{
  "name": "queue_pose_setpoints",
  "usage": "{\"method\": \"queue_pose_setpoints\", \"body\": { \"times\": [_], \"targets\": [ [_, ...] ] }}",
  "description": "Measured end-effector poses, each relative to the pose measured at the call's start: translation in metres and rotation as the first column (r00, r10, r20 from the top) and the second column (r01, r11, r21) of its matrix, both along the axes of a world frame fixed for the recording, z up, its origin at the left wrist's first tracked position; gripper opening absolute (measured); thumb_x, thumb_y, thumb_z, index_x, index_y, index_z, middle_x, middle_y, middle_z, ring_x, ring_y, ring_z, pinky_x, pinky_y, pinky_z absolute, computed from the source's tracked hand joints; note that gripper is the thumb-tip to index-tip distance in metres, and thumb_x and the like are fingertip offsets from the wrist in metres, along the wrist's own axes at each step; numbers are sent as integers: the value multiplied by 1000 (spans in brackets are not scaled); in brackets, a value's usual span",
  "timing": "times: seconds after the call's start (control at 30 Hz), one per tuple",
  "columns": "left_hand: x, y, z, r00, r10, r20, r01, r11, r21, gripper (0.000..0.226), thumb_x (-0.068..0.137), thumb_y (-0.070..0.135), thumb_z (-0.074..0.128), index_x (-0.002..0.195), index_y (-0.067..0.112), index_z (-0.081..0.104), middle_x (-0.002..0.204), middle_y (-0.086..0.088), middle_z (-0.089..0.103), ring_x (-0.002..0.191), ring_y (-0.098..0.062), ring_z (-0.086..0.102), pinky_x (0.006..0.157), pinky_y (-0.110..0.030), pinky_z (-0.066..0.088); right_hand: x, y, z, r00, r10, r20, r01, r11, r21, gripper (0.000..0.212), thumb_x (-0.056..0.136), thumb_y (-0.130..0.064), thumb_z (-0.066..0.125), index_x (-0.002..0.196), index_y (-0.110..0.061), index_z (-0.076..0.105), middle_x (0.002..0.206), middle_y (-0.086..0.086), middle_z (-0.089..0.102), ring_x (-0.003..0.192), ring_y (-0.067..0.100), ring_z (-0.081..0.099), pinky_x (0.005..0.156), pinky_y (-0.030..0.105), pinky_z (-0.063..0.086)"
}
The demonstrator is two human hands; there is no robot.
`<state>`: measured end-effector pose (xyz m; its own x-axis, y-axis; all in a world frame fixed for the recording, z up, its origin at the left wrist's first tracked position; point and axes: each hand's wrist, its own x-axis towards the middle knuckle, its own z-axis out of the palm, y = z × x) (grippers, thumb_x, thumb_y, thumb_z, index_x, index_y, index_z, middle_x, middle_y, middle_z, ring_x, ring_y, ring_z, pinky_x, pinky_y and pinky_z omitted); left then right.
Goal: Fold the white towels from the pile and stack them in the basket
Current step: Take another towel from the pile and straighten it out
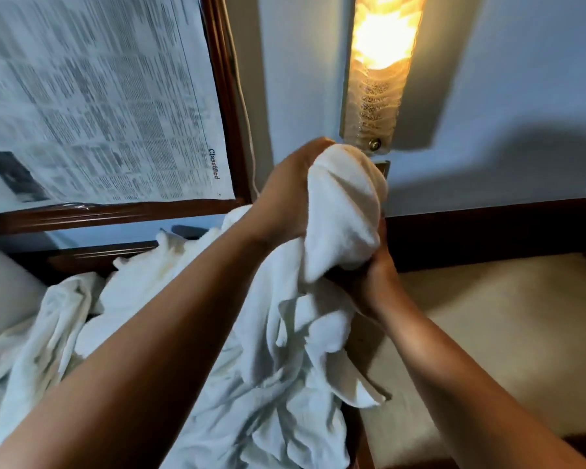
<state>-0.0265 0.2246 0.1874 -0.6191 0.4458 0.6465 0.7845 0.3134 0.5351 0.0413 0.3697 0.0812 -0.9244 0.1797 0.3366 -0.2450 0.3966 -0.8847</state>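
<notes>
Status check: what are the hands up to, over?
Left hand and right hand grip one bunched towel. Pile beneath. No basket in sight.

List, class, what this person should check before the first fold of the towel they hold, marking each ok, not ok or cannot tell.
1. Left hand grips the towel: ok.
2. Right hand grips it from below: ok.
3. Towel spread out with its corners found: not ok, it is bunched between the hands.
4. Towel clear of the pile: cannot tell, its hanging end overlaps the heap.
5. Basket within reach: cannot tell, none is in view.
</notes>
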Motion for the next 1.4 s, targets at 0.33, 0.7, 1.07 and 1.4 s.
{"method": "queue_pose_setpoints", "body": {
  "times": [0.33, 0.7, 1.07, 1.4],
  "targets": [
    [17, -54, -167, 821, 297, 488, 143, 720, -679, 72, 80, 68, 64, 141, 34, 47, 133, 12, 54, 122, -18, 52, 100, -37, 42, 22, 8, -59, 984, 43, 174, 22, 933, -359, 45, 54, -35, 80, 95, -19, 69, 85, -14, 75, 82, -3, 67, 69, 18, 52],
    [-13, -261, -170, 240, 870, 431, -720, 457, -523, 23, 92, 10, 52, 103, -4, 66, 81, -26, 69, 84, -42, 68, 84, -47, 56, -1, 68, -66, 850, -470, 239, 489, 872, -27, 40, 86, -24, 75, 124, -19, 63, 115, 9, 70, 107, 31, 65, 80, 29, 43],
    [0, -138, -167, 632, 630, 451, -470, 775, -424, 105, 86, 39, 76, 161, 18, 6, 169, -5, 4, 155, -21, 7, 124, -41, 18, -6, 48, -40, 909, -312, -277, 400, 839, 367, 33, 81, -23, 46, 99, 0, 59, 97, 17, 52, 87, 28, 52, 74, 35, 44],
    [-1, -24, -262, 764, 615, 197, -326, 631, -704, 57, 87, 31, 60, 139, 24, 38, 139, -13, 52, 119, -43, 51, 95, -53, 47, 78, 133, -12, 836, -491, -247, 534, 832, 152, 54, 82, 3, 67, 95, -48, 52, 103, 11, 62, 92, 5, 56, 79, 14, 43]
  ]
}}
